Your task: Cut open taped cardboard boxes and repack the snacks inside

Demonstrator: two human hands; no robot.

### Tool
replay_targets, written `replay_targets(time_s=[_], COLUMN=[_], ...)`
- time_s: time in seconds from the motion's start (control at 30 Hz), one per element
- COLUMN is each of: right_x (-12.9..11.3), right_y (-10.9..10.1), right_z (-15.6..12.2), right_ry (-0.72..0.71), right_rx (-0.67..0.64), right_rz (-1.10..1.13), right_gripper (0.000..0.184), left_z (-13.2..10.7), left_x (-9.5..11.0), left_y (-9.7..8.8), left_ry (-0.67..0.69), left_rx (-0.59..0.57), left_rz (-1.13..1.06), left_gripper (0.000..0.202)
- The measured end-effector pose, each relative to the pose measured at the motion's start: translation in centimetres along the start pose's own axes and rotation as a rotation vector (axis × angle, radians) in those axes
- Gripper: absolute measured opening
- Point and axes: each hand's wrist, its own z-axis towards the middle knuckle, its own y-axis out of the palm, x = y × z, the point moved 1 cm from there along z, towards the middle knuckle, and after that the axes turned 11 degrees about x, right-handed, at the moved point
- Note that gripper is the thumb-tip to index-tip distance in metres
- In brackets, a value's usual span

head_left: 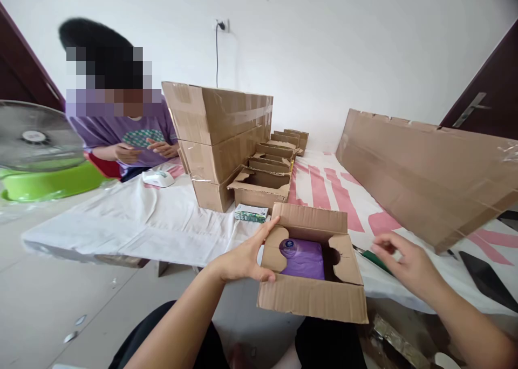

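An open cardboard box (311, 299) sits at the table's near edge, its flaps folded outward. Inside it lies a purple plastic-wrapped pack (303, 261), on the left side, with a dark gap to its right. My left hand (246, 253) grips the box's left side, thumb at the near corner and fingers toward the far one. To the right of the box, my right hand (404, 261) hovers with loosely bent fingers and nothing visible in them. Partly behind it is a green object (376, 262), its kind unclear. A small white-and-green carton (251, 213) lies beyond the box.
Stacked closed cartons (226, 137) rise left of centre, beside a row of open boxes (263, 180). A large carton (421, 169) stands at right, near a black flat object (485, 277). Across the table sits a person (141, 137) near a white device (157, 178); a fan (34, 137) is far left.
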Motion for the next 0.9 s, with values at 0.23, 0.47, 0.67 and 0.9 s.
replay_targets(time_s=[0.23, 0.47, 0.67, 0.9], right_x=[-9.9, -9.0, -9.1, -9.3], right_y=[7.0, 10.6, 10.4, 3.8], right_z=[2.7, 2.9, 2.7, 4.5], right_ry=[-0.430, -0.504, -0.618, -0.592], right_rx=[-0.588, -0.643, -0.418, 0.185], right_rz=[-0.037, -0.261, -0.177, 0.205], right_gripper=[0.040, 0.030, 0.015, 0.016], left_z=[0.3, 0.5, 0.6, 0.8], left_x=[-0.8, -1.9, -1.7, -0.9], left_y=[0.0, 0.6, 0.8, -0.5], left_ry=[0.030, 0.081, 0.023, 0.036], left_rx=[-0.024, -0.008, 0.018, 0.131], left_rz=[-0.016, -0.040, -0.081, -0.041], left_gripper=[0.132, 0.139, 0.132, 0.127])
